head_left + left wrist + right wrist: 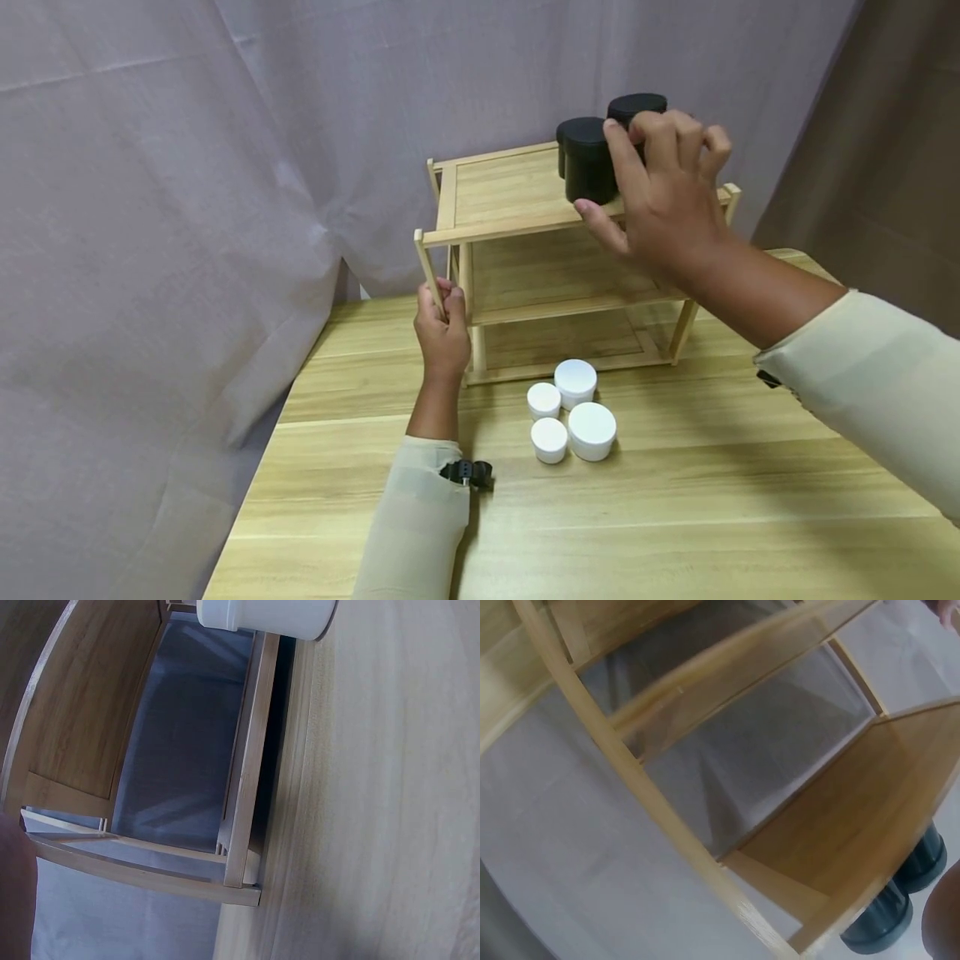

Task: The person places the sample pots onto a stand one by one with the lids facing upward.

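Note:
A three-tier wooden shelf rack (517, 229) stands on the table. My left hand (444, 333) grips its front left post, fingers curled round the wood; only part of that hand shows at the left wrist view's edge. On the top tier, toward the right, a black lidded jar (587, 162) sits in front of other black jars (637, 103). Beside them is my right hand (671, 196), its thumb apart from the fingers, thumb tip near the front jar's base and index fingertip by its lid. The right wrist view catches dark jars (881, 919) over the top tier's edge.
Several white lidded jars (592, 431) stand grouped on the wooden table (675, 517) before the rack. One white jar (281, 616) shows at the top of the left wrist view. Grey cloth (187, 208) hangs behind and to the left, with a brown curtain (885, 150) at right.

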The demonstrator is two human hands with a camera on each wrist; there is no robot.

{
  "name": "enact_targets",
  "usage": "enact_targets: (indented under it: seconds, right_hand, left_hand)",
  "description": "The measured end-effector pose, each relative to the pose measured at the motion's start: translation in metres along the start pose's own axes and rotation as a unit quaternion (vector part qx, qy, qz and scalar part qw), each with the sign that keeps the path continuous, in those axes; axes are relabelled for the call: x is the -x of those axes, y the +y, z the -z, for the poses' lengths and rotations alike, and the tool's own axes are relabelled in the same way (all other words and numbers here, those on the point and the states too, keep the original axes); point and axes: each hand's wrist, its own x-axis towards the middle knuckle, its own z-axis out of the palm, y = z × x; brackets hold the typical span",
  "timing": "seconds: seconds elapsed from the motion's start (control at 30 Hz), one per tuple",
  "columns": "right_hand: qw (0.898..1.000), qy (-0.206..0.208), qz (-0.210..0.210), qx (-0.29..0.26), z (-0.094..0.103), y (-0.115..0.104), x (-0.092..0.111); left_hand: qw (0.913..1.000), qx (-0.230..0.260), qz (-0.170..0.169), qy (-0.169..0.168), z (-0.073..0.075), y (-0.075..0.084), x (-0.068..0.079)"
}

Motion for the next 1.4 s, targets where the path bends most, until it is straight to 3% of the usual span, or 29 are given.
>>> enact_targets:
  seconds: [0.17, 0.37, 0.5, 0.8, 1.0, 1.4]
  right_hand:
    - [0.998, 0.044, 0.03, 0.029, -0.011, 0.0, 0.019]
    - [0.996, 0.049, 0.048, 0.053, -0.021, -0.006, 0.035]
    - [0.996, 0.057, 0.06, 0.03, -0.024, -0.011, 0.045]
    - [0.983, 0.082, 0.155, -0.045, -0.031, -0.018, 0.066]
    - [0.984, 0.075, 0.122, -0.107, -0.035, -0.028, 0.089]
    - [0.987, 0.022, 0.023, -0.16, -0.038, -0.041, 0.122]
  left_hand:
    - [0.9999, 0.001, 0.011, -0.005, -0.001, -0.002, 0.002]
    - [0.9999, -0.003, 0.01, 0.003, 0.0, -0.002, 0.002]
    - [1.0, -0.006, 0.007, 0.0, 0.0, -0.001, 0.002]
    - [0.9999, -0.009, 0.003, 0.007, 0.003, -0.001, 0.0]
    - [1.0, -0.008, 0.004, 0.001, 0.004, 0.002, 0.0]
    - [0.9999, -0.011, 0.011, 0.003, 0.003, 0.003, 0.0]
